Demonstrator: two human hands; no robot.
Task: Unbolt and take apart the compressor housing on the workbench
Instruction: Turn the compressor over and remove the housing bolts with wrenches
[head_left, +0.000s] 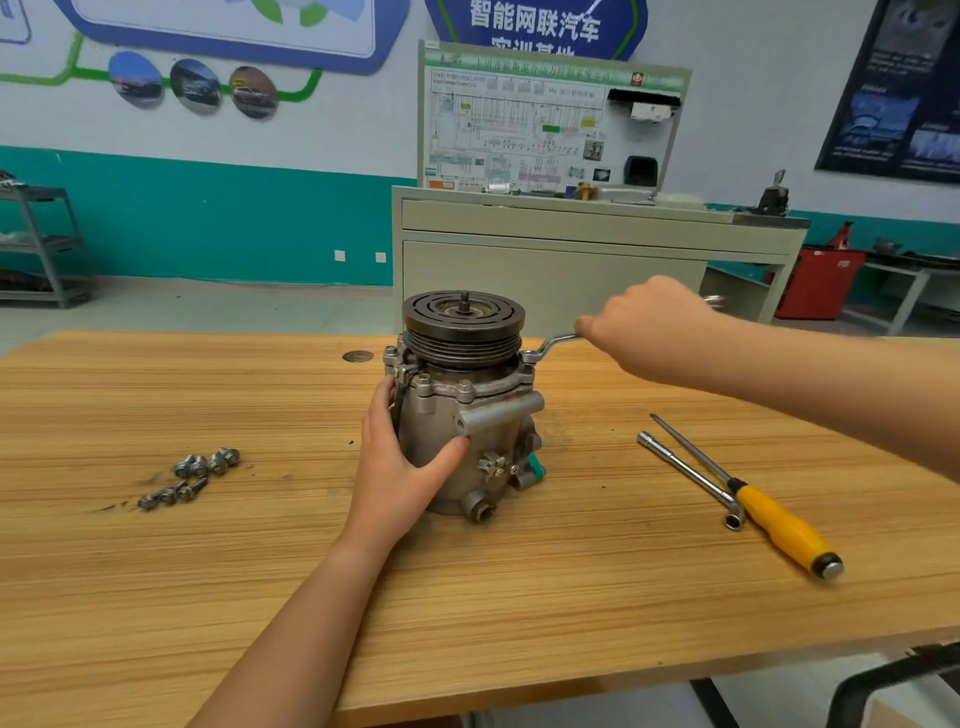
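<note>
A grey metal compressor (467, 415) stands upright in the middle of the wooden workbench (467, 597), its dark grooved pulley (464, 325) on top. My left hand (400, 467) grips the housing's left side, thumb across the front. My right hand (644, 327) holds a silver offset ring wrench (548, 347) by its handle. The wrench's ring end sits on a bolt at the right of the housing's upper flange. Other bolt heads show around that flange.
Several loose bolts (189, 475) lie on the bench to the left. To the right lie an L-shaped socket wrench (691, 475) and a yellow-handled screwdriver (774, 519). A beige training cabinet (571, 244) with a wiring diagram board stands behind the bench.
</note>
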